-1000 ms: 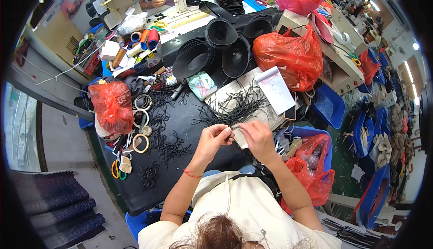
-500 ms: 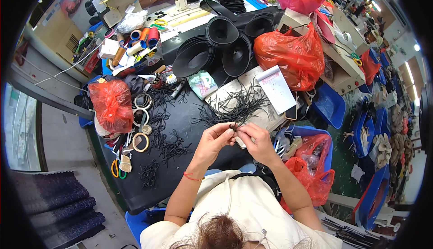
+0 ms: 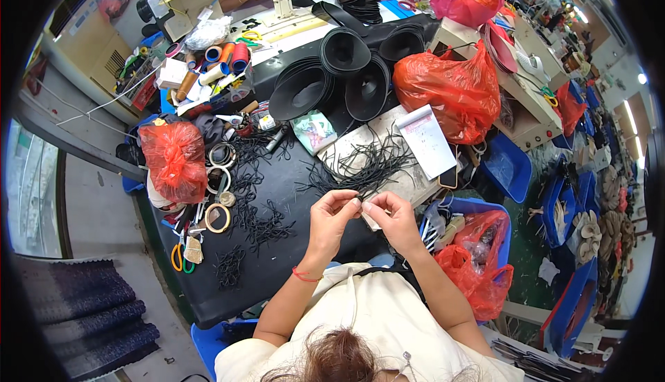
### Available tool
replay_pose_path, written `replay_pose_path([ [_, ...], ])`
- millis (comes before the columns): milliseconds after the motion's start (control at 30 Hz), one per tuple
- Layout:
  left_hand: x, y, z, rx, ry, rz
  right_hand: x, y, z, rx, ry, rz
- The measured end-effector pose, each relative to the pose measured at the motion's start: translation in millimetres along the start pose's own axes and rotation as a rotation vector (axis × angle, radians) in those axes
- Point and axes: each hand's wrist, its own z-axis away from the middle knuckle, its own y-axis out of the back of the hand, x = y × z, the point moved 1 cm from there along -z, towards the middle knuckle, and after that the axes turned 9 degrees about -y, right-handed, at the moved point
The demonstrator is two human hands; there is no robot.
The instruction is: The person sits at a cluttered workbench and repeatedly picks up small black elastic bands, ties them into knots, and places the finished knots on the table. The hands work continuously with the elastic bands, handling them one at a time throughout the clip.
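Note:
My left hand (image 3: 330,224) and my right hand (image 3: 395,224) meet in front of my body, thumbs and fingertips pinched together. Between them is a small piece of thin black cord (image 3: 361,199), mostly hidden by the fingertips. Just beyond lies a loose, tangled pile of thin black cords (image 3: 367,164), spread over a pale board (image 3: 348,139). To the left, many short, looped black cords (image 3: 260,226) are scattered on the dark tabletop (image 3: 208,295).
Stacked black curved pieces (image 3: 345,51) stand at the back. A red plastic bag (image 3: 450,91) and a paper pad (image 3: 426,143) are to the right. Tape rolls (image 3: 217,218), scissors (image 3: 181,256) and another red bag (image 3: 173,160) line the left edge. A blue bin (image 3: 504,226) stands right.
My hands have drawn level, and the right hand has turned slightly so its fingertips face the left ones. Both still pinch at the cord. The view has shifted a little.

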Motion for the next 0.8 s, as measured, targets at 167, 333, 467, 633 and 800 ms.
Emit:
replay_pose_path([
  [167, -13.2, -4.0, 0.3, 0.093, -0.186, -0.154, 5.9, -8.3, -6.5, 0.108, 0.023, -0.017],
  [333, 2.4, -1.8, -5.1, 0.037, -0.197, -0.217, 4.2, -3.3, -6.9, 0.024, -0.090, -0.157],
  [467, -1.4, 2.8, -8.8, 0.003, -0.156, -0.179, 0.8, -6.2, -9.5, 0.007, -0.048, -0.253],
  [633, -1.7, -1.3, -7.5, 0.044, -0.105, -0.055, 5.4, -3.9, -7.4, -0.126, -0.066, -0.277],
  [800, -6.0, 1.6, -5.9, 0.022, -0.158, -0.145, 10.5, -5.5, -10.1, -0.079, -0.065, -0.186],
])
